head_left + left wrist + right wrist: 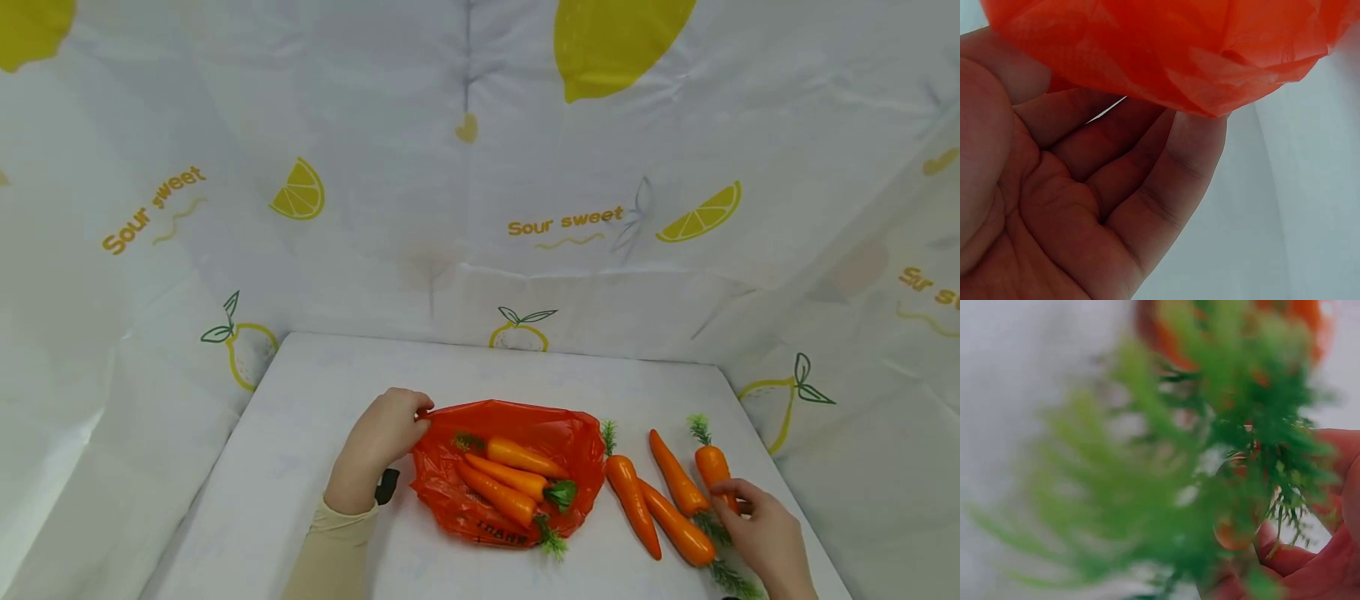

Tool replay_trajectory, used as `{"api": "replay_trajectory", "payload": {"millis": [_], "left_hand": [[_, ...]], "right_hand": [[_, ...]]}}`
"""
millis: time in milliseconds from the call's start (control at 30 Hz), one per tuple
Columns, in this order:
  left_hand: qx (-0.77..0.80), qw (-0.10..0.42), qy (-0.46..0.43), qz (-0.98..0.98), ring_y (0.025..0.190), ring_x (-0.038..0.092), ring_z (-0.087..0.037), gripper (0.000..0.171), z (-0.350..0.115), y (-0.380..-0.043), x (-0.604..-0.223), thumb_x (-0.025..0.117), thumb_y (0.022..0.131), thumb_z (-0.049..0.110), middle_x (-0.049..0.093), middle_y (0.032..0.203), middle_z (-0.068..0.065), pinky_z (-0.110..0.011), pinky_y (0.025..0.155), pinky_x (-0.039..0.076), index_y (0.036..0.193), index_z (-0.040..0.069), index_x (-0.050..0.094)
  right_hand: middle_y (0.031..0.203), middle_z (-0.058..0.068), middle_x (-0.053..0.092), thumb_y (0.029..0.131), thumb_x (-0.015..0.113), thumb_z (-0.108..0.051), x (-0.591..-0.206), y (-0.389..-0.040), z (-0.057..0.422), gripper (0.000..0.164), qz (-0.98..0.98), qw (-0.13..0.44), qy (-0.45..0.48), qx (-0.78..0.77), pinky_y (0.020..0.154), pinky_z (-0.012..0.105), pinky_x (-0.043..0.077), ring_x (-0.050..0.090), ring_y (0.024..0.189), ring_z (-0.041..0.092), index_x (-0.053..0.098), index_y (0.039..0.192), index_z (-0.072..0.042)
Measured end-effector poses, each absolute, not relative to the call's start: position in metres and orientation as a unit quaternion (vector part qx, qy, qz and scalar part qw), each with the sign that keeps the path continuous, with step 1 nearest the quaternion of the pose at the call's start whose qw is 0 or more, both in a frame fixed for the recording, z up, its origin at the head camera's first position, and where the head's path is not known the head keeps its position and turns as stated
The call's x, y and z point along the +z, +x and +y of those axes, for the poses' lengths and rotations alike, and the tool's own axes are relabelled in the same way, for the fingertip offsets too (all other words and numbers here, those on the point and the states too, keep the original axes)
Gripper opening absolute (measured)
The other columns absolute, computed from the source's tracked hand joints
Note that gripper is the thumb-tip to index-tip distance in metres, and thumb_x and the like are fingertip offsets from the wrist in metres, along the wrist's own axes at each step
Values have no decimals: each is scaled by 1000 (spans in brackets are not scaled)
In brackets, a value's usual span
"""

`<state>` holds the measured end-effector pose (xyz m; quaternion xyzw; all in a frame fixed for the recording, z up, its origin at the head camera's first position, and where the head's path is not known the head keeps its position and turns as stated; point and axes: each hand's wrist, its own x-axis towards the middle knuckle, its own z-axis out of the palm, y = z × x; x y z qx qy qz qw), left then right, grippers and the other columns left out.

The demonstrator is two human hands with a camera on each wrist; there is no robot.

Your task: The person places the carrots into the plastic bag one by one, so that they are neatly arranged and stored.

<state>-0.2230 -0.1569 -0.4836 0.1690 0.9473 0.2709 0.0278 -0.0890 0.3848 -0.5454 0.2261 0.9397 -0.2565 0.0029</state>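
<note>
My left hand (384,433) pinches the left rim of a red plastic bag (450,508), thumb on one side and fingers behind in the left wrist view. The bag lies spread with its mouth open, showing dark print on its front. Three carrots with green tops, one of them this carrot (517,457), lie in it. At the right, my right hand (772,533) holds the tapered lower end of a carrot (712,465) whose leafy top points away from me. Blurred green leaves (1147,500) hide much of that hand in the right wrist view.
Between bag and right hand lie three more carrots, including a leaf-topped carrot (633,504), a carrot (675,475) and a carrot (681,527). They rest on a white table (315,383). A lemon-print curtain (390,250) encloses its back and sides.
</note>
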Motion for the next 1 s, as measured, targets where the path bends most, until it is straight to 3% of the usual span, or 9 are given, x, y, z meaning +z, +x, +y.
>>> {"api": "replay_trajectory", "payload": {"millis": [267,367,533,833,1000], "left_hand": [[270,24,169,948,92,71,-19,19,-158,-222,-483,76,101,7,83,111,-7,-42,86,65,117,8,85],[270,24,168,948,92,72,-19,19,-158,-222,-482,76,101,7,83,111,-7,-42,86,65,117,8,85],[271,23,170,947,91,71,-19,18,-158,-222,-482,76,100,7,83,110,-7,-42,86,65,116,8,85],[269,19,177,946,89,70,-17,17,-158,-223,-482,75,100,6,83,107,-5,-42,85,64,114,8,85],[271,24,177,946,90,70,-18,17,-158,-223,-481,75,100,7,83,108,-6,-42,86,64,115,8,85]], "right_hand": [[127,30,74,103,79,-22,-520,-86,374,22,942,-38,210,-261,80,52,67,73,102,40,79,116,-5],[125,27,74,103,79,-22,-509,-84,367,19,945,-60,193,-258,75,40,66,73,99,36,80,114,-6],[123,26,74,100,81,-18,-494,-80,353,13,950,-107,158,-248,65,17,51,73,95,34,82,109,-9],[115,13,75,96,87,-15,-474,-74,330,11,953,-142,127,-235,65,15,52,72,88,23,83,107,-15],[118,12,74,96,87,-15,-467,-73,320,11,952,-146,122,-241,66,14,53,71,87,19,83,107,-15]]}}
